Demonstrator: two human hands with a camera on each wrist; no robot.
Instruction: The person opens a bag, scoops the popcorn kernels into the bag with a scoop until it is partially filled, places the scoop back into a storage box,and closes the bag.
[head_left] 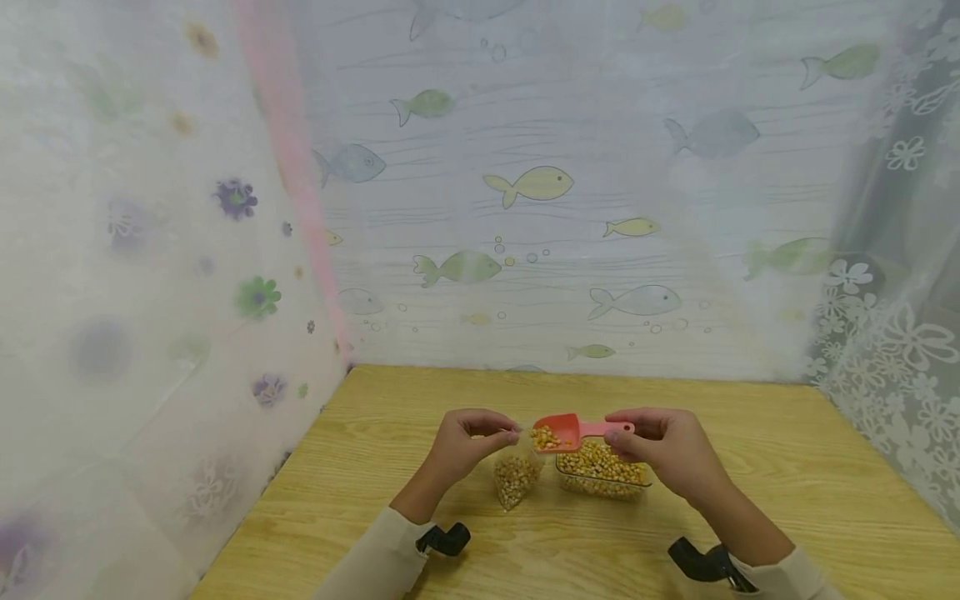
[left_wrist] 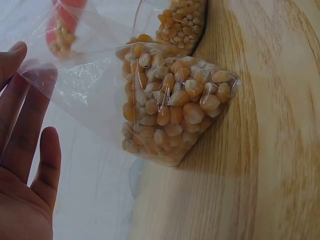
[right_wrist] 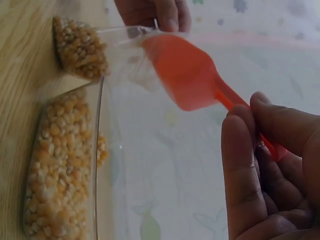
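A clear plastic bag (left_wrist: 175, 100), its lower part filled with corn kernels, rests on the table. My left hand (head_left: 470, 442) pinches the bag's upper edge between thumb and fingers. In my right hand (head_left: 667, 450) is the handle of a red scoop (right_wrist: 187, 72), held between thumb and fingers. Some kernels (head_left: 545, 437) lie in the scoop, whose front end is at the bag's mouth. Below the scoop stands a glass container (head_left: 606, 492) full of corn kernels, just right of the bag.
The wood-grain table (head_left: 360, 567) runs back to a fish-print curtain (head_left: 525, 275). Another curtain with flowers (head_left: 187, 333) hangs along the left side, and a sheer flowered one (head_left: 900, 333) on the right. Black wrist mounts (head_left: 450, 539) sit at both sleeves.
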